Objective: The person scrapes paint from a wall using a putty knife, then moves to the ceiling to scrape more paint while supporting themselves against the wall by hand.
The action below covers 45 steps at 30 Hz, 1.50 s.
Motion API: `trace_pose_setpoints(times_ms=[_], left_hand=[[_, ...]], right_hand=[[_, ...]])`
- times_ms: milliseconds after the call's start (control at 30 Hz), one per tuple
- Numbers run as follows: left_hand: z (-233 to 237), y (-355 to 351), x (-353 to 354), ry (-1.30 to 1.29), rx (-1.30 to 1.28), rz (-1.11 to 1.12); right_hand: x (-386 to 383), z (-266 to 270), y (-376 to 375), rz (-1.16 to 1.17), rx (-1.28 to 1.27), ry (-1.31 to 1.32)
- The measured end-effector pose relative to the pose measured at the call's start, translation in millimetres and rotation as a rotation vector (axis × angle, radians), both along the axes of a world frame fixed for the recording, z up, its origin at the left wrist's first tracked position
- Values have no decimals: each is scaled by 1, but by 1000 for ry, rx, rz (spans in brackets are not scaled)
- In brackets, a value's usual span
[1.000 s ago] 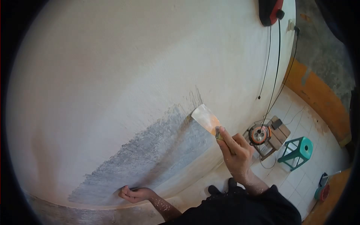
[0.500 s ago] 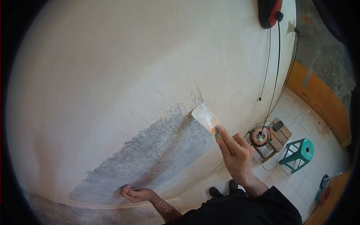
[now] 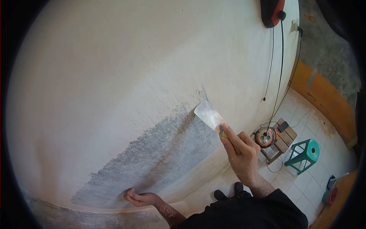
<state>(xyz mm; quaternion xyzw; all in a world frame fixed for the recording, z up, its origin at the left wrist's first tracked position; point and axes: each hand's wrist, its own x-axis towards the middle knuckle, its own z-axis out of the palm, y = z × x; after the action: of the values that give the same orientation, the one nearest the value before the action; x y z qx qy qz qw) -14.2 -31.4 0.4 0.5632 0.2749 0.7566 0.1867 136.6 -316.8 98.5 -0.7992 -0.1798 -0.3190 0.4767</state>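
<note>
In my right hand (image 3: pixel 246 156) is a putty knife (image 3: pixel 209 115) with a wide, pale-smeared metal blade. The handle is mostly covered by my fingers. Its blade edge meets the wall at the upper right end of a grey scraped patch (image 3: pixel 152 152), and thin grey scratch marks run just above it. Around the patch the wall (image 3: pixel 114 76) keeps a cream coating with a ragged border. My left hand (image 3: pixel 139 198) is low by the patch's lower edge, fingers curled in, with nothing visible in them. Pale flakes dot both forearms.
Right of me, an orange and black cable reel (image 3: pixel 265 137) rests on a wooden stool (image 3: pixel 284 141). Beside it stands a green plastic stool (image 3: pixel 307 154). Cords (image 3: pixel 281 68) hang along the wall below a red and black device (image 3: pixel 272 13). A reddish container (image 3: pixel 331 195) sits farther right.
The putty knife and my right hand have shifted slightly upward along the wall. My left hand stays curled in nearly the same place. The view has moved a little.
</note>
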Motion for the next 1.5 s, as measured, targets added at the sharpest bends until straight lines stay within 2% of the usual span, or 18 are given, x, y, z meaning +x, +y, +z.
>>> trace_pose_setpoints(times_ms=[100,233,400,500,600,700,833,1000,1100,1200,1300,1400,1500], left_hand=[[0,-4,-3,12,-18,-13],[2,-1,0,-24,-20,5],[1,1,7,-34,0,26],[-3,1,-2,-22,-1,-2],[-5,2,-1,-13,1,0],[-3,-1,-1,-12,-2,25],[-7,6,-2,-44,-16,2],[-4,4,-2,-15,-5,23],[-10,10,-4,-32,-21,22],[-10,8,0,-29,40,35],[0,2,6,-47,5,80],[-8,13,2,-90,2,71],[-7,9,6,-123,-60,81]], right_hand=[[3,19,5,-13,34,-36],[3,6,2,5,14,-21],[5,19,3,16,38,-49],[-2,-17,-4,-1,-63,11],[0,-31,2,4,8,20],[12,-1,7,17,73,-41],[4,-29,1,1,-36,-12],[8,-6,1,-18,-13,-31],[1,-24,-5,-18,-102,8],[7,-14,-3,-41,-98,-75],[4,-2,-5,-54,-150,-122],[-1,-11,-5,-74,-221,-90],[-5,6,-13,-62,-178,-61]])
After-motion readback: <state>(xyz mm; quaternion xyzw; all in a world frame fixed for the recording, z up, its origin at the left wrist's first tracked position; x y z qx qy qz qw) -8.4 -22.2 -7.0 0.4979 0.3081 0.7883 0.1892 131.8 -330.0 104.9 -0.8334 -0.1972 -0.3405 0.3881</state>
